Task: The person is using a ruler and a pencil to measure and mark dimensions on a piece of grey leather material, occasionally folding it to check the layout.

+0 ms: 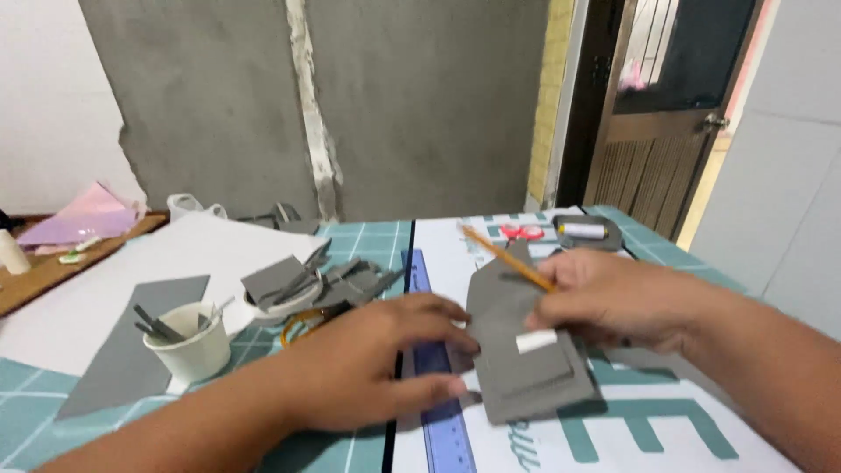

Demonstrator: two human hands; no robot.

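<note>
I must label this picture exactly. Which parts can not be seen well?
All in the head view:
- Blue ruler: middle hidden under the left hand; lower end cut by the frame edge.
- Grey piece: top covered by the right hand, which holds a pencil.
- White cup: contents too small.

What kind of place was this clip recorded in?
Probably a home craft workspace: a green cutting mat covers the table, grey cut scraps lie piled, and a bare concrete wall stands beside a wooden door.

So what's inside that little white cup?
The white cup holds a few dark grey strips and a pale stick leaning on its rim. Its wall hides the bottom, so whether anything lies down there cannot be seen. The left hand rests beside it.
</note>
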